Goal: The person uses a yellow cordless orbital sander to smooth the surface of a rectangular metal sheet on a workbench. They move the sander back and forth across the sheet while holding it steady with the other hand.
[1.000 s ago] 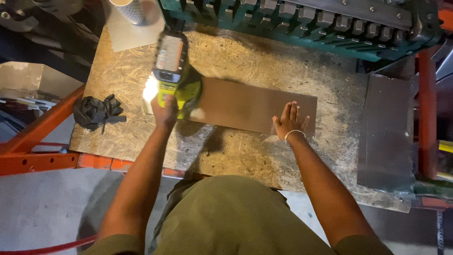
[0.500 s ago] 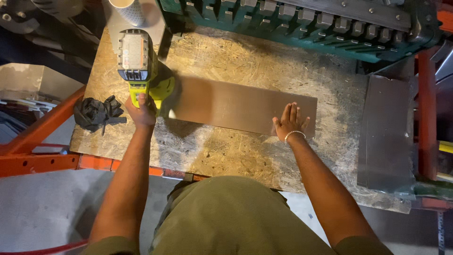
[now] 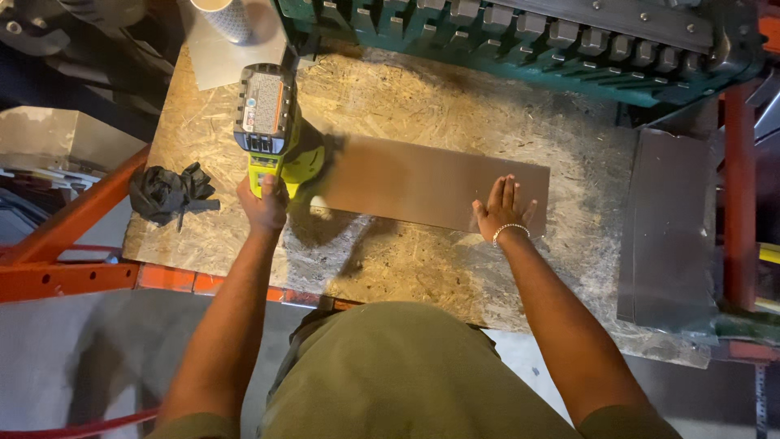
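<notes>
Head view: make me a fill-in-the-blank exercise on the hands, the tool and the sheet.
1. The left hand grips a yellow-green cordless power tool at the ____ end of the brown sheet.
2. The right hand lies ____ on the sheet's other end, fingers spread.
3. The sheet rests on a chipboard ____.
4. A crumpled pair of ____ gloves lies near the left hand.

Missing words: left; flat; worktop; black

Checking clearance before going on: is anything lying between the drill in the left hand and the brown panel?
Nothing visible does. The left hand holds the yellow-green drill right at the left end of the brown panel. The black gloves lie off to the left.
</notes>
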